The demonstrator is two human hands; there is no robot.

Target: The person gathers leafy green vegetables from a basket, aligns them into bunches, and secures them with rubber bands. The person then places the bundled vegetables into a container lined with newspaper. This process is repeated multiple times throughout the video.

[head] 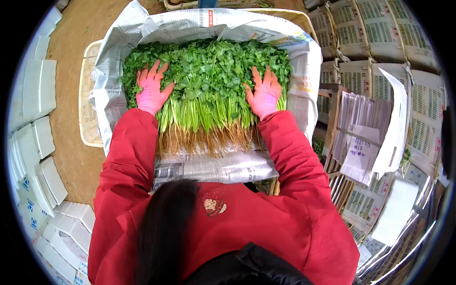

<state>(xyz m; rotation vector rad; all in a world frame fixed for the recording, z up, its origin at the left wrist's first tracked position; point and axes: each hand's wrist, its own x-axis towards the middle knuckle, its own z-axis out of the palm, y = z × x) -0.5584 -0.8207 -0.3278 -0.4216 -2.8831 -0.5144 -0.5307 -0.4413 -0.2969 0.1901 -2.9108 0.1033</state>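
Observation:
Leafy green herbs with thin pale stems and brown roots, apparently coriander [210, 74], lie in a broad layer, leaves away from me and roots towards me. Printed newspaper sheets [221, 167] line the plastic crate [315, 30] around them. In a pink and orange glove, my left hand [152, 87] rests spread on the leaves at the left side. My right hand [264, 91], gloved alike, presses flat on the right side of the greens with fingers apart. Neither palm has anything gripped in it. Under the leaves, the fingertips are partly hidden.
White foam boxes [39, 85] are stacked along the left. Perforated plastic crates [388, 32] stand piled at the right. Closer on that side, a wooden rack [331, 121] holds a bundle of folded paper [359, 121]. Brown floor [71, 89] shows between boxes and crate.

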